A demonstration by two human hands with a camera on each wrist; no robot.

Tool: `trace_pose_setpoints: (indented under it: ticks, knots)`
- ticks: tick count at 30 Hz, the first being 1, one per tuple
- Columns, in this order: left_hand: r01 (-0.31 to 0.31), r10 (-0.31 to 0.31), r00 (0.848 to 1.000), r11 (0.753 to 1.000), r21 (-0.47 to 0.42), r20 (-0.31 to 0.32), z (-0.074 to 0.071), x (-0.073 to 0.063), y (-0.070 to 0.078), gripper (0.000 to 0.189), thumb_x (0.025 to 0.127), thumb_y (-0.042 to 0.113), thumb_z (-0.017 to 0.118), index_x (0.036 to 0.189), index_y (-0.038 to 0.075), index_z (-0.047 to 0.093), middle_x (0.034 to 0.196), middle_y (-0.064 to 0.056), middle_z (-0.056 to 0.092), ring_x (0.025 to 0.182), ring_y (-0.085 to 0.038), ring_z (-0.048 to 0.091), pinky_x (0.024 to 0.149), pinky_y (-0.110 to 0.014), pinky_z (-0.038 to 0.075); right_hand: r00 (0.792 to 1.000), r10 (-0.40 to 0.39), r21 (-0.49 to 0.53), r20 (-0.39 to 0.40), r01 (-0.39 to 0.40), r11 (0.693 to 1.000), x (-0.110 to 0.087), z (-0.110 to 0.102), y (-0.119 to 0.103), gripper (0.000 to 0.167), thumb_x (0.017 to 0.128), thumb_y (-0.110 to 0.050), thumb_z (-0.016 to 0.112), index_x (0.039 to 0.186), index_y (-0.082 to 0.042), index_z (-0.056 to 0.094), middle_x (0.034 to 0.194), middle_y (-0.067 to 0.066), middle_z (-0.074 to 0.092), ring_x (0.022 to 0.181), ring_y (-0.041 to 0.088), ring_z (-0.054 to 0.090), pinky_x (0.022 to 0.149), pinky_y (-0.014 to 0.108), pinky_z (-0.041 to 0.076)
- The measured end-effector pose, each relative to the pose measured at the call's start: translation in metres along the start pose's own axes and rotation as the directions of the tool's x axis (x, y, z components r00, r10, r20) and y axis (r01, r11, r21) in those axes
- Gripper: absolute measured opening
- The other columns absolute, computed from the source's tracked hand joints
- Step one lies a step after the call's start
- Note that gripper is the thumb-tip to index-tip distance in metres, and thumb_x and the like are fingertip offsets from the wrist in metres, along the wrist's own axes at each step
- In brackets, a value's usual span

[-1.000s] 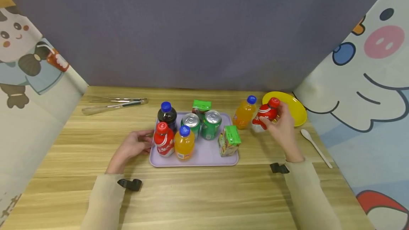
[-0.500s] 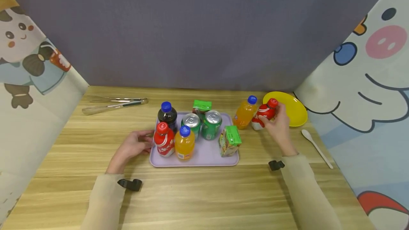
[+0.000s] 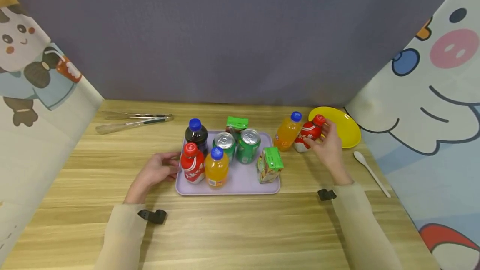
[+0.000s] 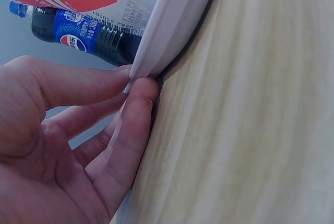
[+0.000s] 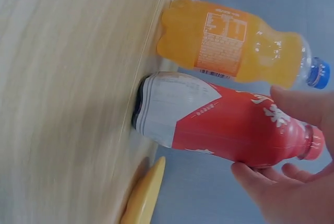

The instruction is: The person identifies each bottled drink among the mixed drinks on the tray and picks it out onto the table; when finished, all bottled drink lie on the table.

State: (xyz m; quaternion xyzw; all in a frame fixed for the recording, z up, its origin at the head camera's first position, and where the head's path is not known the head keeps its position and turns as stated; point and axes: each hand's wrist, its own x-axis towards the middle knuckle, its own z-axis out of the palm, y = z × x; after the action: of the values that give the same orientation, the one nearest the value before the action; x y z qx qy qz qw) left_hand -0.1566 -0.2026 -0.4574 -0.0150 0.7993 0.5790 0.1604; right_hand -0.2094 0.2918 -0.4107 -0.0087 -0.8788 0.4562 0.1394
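My left hand (image 3: 158, 169) pinches the rim of a lilac tray (image 3: 240, 189) at its left side, thumb above and fingers below in the left wrist view. My right hand (image 3: 330, 147) grips a red-and-white bottle (image 5: 219, 119) by its upper part, thumb on one side and fingers on the other. That bottle stands upright on the table, close beside an orange drink bottle (image 5: 224, 41) with a blue cap. On the tray are another red bottle (image 3: 193, 168), a dark cola bottle (image 3: 196, 136), an orange bottle (image 3: 216, 172), green cans (image 3: 248, 149) and a green-topped juice carton (image 3: 269, 168).
Another green-topped carton (image 3: 237, 123) shows behind the cans. A yellow plate (image 3: 348, 130) lies behind my right hand, and a pale spoon (image 3: 371, 173) to its right. Metal tongs (image 3: 135, 122) lie at the back left. A grey panel (image 3: 225, 36) rises along the table's back edge.
My right hand has brought the red bottle slightly left and down, closer to the orange bottle beside it. The left hand and the tray have stayed in place.
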Motion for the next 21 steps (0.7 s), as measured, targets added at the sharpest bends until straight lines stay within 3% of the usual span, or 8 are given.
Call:
trace_pose_setpoints:
  ticks: [7, 14, 21]
  knots:
    - [-0.001, 0.001, 1.000, 1.000, -0.007, -0.003, 0.000, 0.000, 0.000, 0.060, 0.084, -0.006, 0.063, 0.139, -0.010, 0.040, 0.104, -0.024, 0.060, 0.073, -0.025, 0.063, 0.065, -0.037, 0.057, 1.000, 0.004, -0.027, -0.026, -0.005, 1.000, -0.015, -0.004, -0.007, 0.079, 0.076, 0.001, 0.078, 0.134, 0.008, 0.026, 0.132, 0.028, 0.039, 0.122, 0.042, 0.044, 0.095, 0.052, 0.043]
    - [0.024, -0.024, 1.000, 1.000, -0.015, -0.011, 0.001, 0.002, 0.000, 0.059, 0.083, -0.007, 0.063, 0.138, -0.008, 0.041, 0.104, -0.023, 0.059, 0.073, -0.024, 0.063, 0.065, -0.036, 0.058, 0.991, -0.057, -0.106, -0.124, 0.044, 0.993, -0.030, -0.006, -0.024, 0.070, 0.074, -0.005, 0.081, 0.125, 0.008, 0.034, 0.117, 0.023, 0.045, 0.112, 0.038, 0.050, 0.092, 0.050, 0.047]
    - [0.005, -0.005, 1.000, 1.000, 0.003, -0.011, 0.000, 0.003, -0.002, 0.059, 0.083, -0.007, 0.063, 0.138, -0.009, 0.042, 0.104, -0.023, 0.060, 0.075, -0.024, 0.062, 0.065, -0.036, 0.058, 0.970, -0.149, -0.041, -0.191, 0.143, 0.989, -0.041, -0.005, -0.050, 0.066, 0.074, -0.002, 0.080, 0.122, 0.007, 0.035, 0.112, 0.019, 0.049, 0.107, 0.032, 0.053, 0.092, 0.050, 0.047]
